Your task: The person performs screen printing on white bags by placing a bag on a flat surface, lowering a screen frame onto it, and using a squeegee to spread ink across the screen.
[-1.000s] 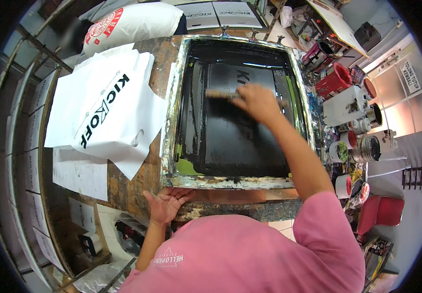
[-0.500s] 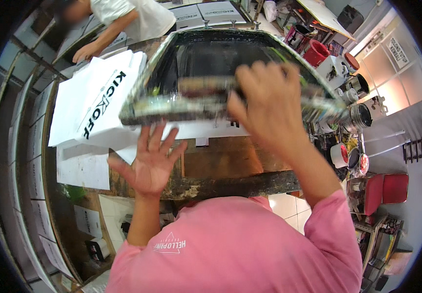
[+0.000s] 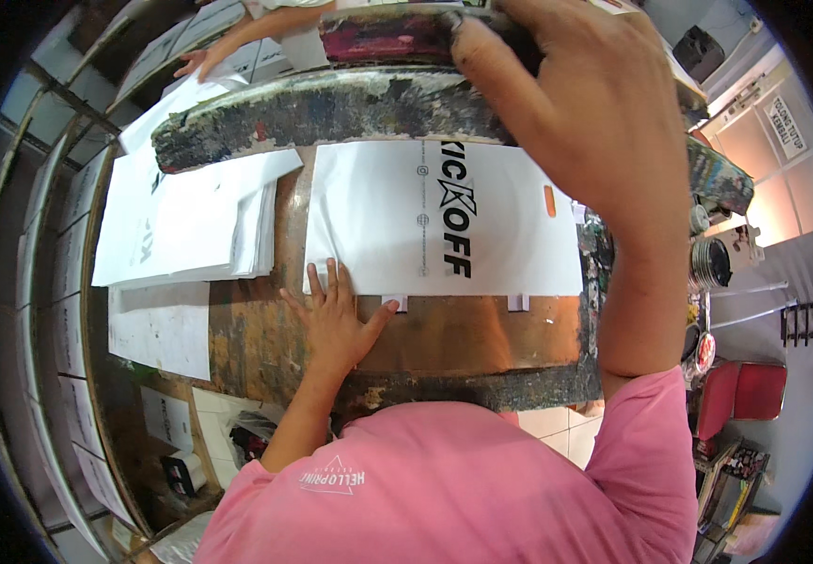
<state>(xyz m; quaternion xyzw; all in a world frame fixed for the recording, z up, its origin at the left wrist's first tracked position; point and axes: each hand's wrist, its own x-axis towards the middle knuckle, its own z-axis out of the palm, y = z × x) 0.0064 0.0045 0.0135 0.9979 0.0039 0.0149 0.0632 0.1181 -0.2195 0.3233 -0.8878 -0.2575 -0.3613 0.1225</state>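
My right hand (image 3: 594, 122) is raised close to the camera, gripping the squeegee (image 3: 387, 33) together with the lifted edge of the ink-stained printing screen frame (image 3: 359, 108). Under the frame a white plastic bag (image 3: 425, 226) with black printed lettering and a small orange mark lies flat on the brown worktable (image 3: 463, 334). My left hand (image 3: 331, 320) is spread flat on the table, its fingertips touching the bag's near left corner.
A stack of white bags (image 3: 190, 226) lies to the left, and another person's hand (image 3: 199, 61) reaches onto it at the far side. Loose white sheets (image 3: 157, 329) sit near the table's left edge. Cans and a red stool (image 3: 740, 390) stand at the right.
The screen frame went from lying flat to tilted up, lifted by my right hand with the squeegee. The printed bag beneath came into view. My left hand moved forward onto the bag's corner.
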